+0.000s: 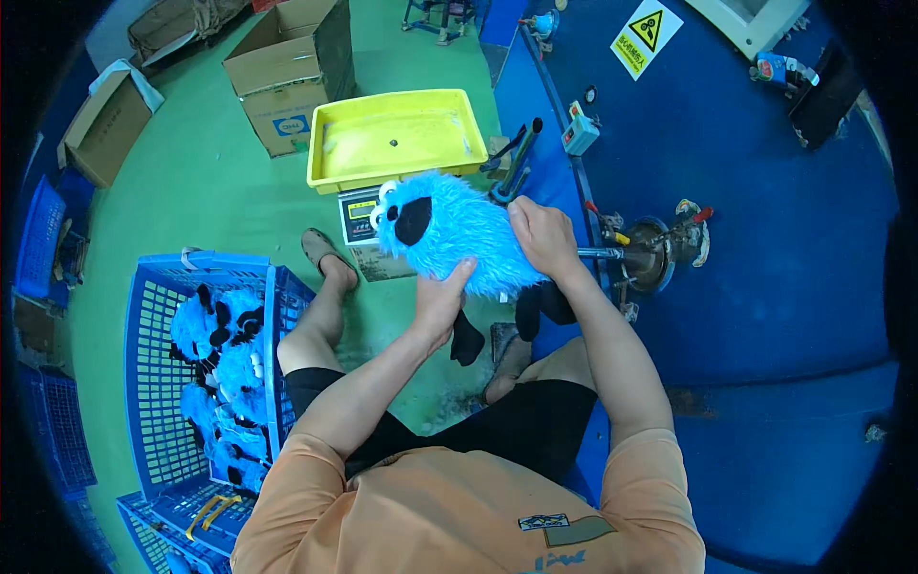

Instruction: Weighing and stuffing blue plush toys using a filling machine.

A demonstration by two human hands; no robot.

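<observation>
I see both hands clamped on the blue plush toy, which is held up in the air in front of the seated person, just left of the blue machine. The left hand cups the toy from below, fingers curled up against its underside. The right hand presses on its right end from above, at the spot where a metal nozzle sticks out of the machine toward the toy. So the toy sits between the two hands, one under it and one on top.

The toy is shaggy and bright blue, roughly oval, lying on its side. It has a black patch on its face end, with small white bits beside that, pointing away from the machine. Black limbs hang down from it below the right hand.

Left of the machine, beyond the toy, a yellow tray rests on a scale. Farther from the machine, a blue crate on the green floor holds more blue-and-black toys. Cardboard boxes stand beyond the tray.
</observation>
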